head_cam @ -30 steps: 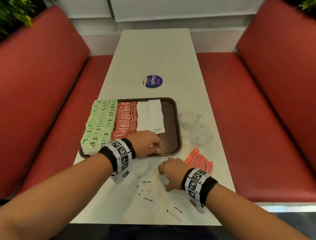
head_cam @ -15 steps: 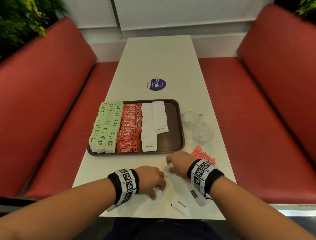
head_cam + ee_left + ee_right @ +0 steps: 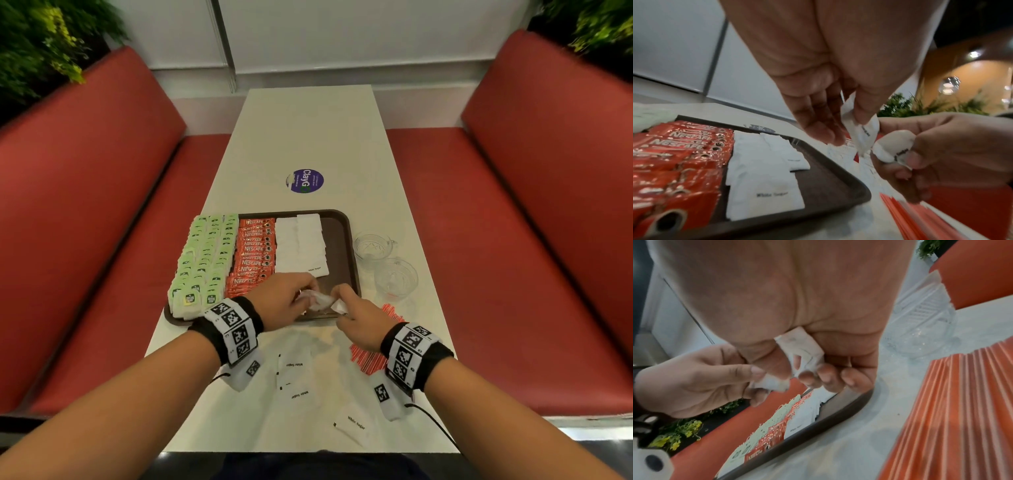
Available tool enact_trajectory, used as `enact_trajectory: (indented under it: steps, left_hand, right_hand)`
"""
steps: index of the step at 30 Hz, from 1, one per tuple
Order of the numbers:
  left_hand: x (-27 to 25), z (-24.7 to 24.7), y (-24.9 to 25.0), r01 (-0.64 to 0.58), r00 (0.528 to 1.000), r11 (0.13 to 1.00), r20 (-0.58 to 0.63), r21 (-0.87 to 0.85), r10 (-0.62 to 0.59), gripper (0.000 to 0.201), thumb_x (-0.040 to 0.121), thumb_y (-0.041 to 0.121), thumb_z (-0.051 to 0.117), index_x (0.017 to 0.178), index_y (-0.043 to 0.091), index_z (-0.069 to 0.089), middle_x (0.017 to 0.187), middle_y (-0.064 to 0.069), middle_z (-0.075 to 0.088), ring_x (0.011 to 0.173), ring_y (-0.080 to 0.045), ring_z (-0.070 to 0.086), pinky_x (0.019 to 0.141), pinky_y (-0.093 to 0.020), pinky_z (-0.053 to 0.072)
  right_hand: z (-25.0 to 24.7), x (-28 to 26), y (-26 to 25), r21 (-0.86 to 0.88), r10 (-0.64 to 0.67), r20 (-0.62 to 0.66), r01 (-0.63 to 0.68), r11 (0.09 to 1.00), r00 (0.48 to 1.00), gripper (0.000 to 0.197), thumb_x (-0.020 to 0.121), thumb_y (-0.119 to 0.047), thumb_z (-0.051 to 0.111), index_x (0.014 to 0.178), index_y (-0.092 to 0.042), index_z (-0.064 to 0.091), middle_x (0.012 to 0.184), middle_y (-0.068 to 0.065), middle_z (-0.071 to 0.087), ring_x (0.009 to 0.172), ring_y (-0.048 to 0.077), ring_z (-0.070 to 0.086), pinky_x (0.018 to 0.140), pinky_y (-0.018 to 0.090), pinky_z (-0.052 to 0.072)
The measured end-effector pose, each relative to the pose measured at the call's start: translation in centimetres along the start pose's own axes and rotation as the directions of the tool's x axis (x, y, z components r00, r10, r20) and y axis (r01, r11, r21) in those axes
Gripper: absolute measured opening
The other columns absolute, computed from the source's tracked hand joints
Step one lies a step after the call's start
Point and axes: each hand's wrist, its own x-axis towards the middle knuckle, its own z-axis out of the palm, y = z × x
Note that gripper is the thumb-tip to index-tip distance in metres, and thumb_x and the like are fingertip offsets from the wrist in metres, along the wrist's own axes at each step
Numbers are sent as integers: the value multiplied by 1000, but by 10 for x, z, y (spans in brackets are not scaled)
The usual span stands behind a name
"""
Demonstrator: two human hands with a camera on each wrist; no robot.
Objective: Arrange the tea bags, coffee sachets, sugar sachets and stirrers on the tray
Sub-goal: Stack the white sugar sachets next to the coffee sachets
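While the left hand (image 3: 286,301) pinches one white sugar sachet (image 3: 863,134), the right hand (image 3: 363,323) squeezes another sachet (image 3: 801,350). Both hands meet at the tray's (image 3: 352,274) 5 o'clock corner.

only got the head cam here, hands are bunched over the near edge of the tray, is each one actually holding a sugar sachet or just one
Observer: Each holds its own. The left wrist view shows the left hand pinching one white sachet between thumb and fingers.
Operator: and the right one
Observer: In the right wrist view the right hand has a sachet folded inside its curled fingers.
Operator: are they over the tray or the table
Observer: The right wrist view shows the right hand's fingertips just above the tray rim.
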Motion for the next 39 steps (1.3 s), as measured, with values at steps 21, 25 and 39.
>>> enact_trajectory:
  steps: [21,25,39]
  left_hand:
    - [89,7,-41,322,946,935,-76,149,-314,25,94,39,64,110,21,69,106,-1,70,97,-20,62,85,-32,50]
    - [109,13,-48,365,929,904,-21,221,-370,31,88,42,69,116,30,66,114,3,69,104,-20,62,91,-36,51]
    - [127,19,-45,108,985,929,87,354,-148,34,91,32,67,125,33,60,126,0,46,110,-23,53,96,-39,46]
  right_hand:
    - [-35,28,2,183,134,-128,-109,977,983,14,97,-13,49,109,-19,46,84,3,73,62,16,64,61,34,54]
    - [-41,27,-3,232,140,-76,-119,965,987,13,97,-8,45,109,-13,45,60,-20,68,46,14,62,46,19,45]
    - [-39,38,14,125,126,-186,-104,987,974,12,101,-23,53,104,-12,53,89,8,65,74,18,60,61,22,47]
